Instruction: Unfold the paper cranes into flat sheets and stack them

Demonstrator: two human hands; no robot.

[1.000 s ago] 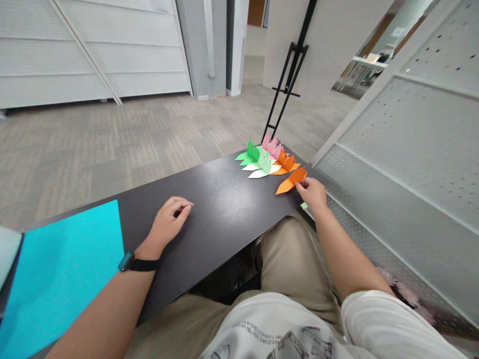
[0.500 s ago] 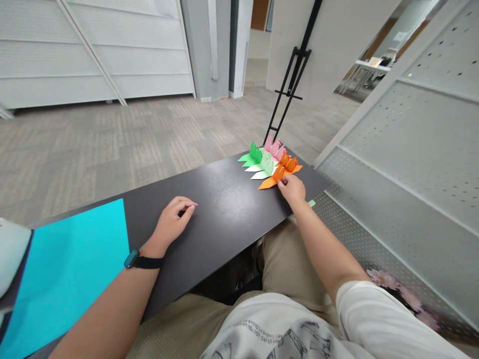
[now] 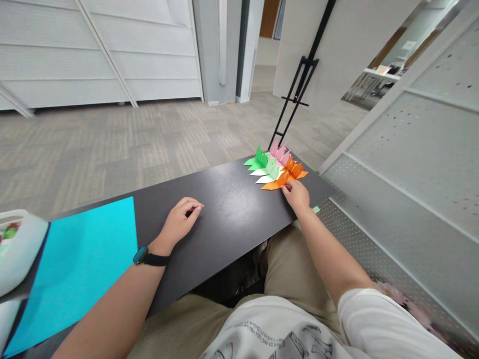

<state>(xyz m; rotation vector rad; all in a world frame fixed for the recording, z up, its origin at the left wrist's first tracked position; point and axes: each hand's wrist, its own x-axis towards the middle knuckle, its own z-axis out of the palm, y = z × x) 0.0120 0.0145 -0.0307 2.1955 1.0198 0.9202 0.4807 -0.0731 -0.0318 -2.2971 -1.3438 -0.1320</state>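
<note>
Folded paper cranes stand in close rows at the far right end of the dark table [image 3: 232, 219]: green [image 3: 261, 159], pale green [image 3: 272, 172], pink [image 3: 280, 153] and orange. My right hand [image 3: 298, 195] is at the front of this group, its thumb and fingers pinched at the nearest orange paper crane [image 3: 277, 185]. The crane's pointed end lies toward the left, and the fingers partly cover its other end. My left hand [image 3: 180, 219] rests over the table's middle, fingers curled and thumb tip against them, with nothing visible inside.
A bright blue sheet [image 3: 90, 259] lies on the table at left, beside a white container [image 3: 26, 254] with colourful contents. A black easel stand [image 3: 295, 99] rises behind the cranes. A perforated white panel [image 3: 407, 164] stands to the right.
The view has shifted slightly left, bringing more of the white container into sight. The nearest orange crane looks lower and nearer its neighbours, my right hand still at it. My left hand keeps its pose.
</note>
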